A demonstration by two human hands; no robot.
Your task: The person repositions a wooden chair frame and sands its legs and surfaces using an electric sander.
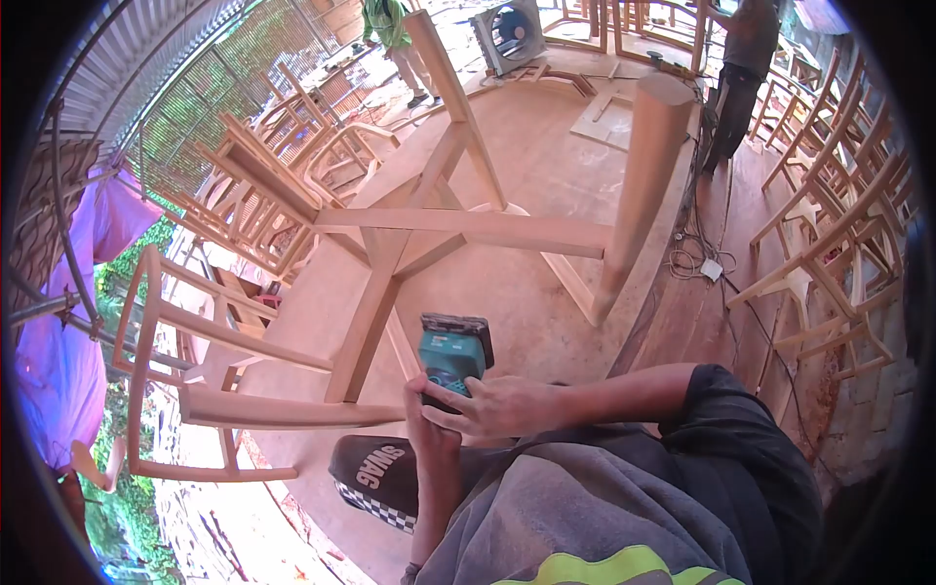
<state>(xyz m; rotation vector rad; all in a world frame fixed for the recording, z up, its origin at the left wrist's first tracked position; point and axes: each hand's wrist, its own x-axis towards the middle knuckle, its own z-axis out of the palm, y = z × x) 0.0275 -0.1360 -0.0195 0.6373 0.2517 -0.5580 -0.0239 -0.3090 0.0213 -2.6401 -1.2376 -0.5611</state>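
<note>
A teal electric sander (450, 349) with a flat dark pad is held up in front of my body, its pad end pointing away from me. My right hand (497, 406) reaches in from the right and closes around the sander's near end. Upright beside it, my left hand (429, 414) presses its fingers against the same end. Just beyond the sander stands a bare wooden frame (468, 226) with crossing beams and thick legs. One of its legs (292, 408) lies close to my left hand.
Wooden chair frames (268, 175) stand at left, more chairs (829, 234) at right. A fan (509, 37) is at the back. Cables (694, 255) trail along the right edge. Two people, one in a green top (388, 24), one in dark trousers (733, 102), stand farther off.
</note>
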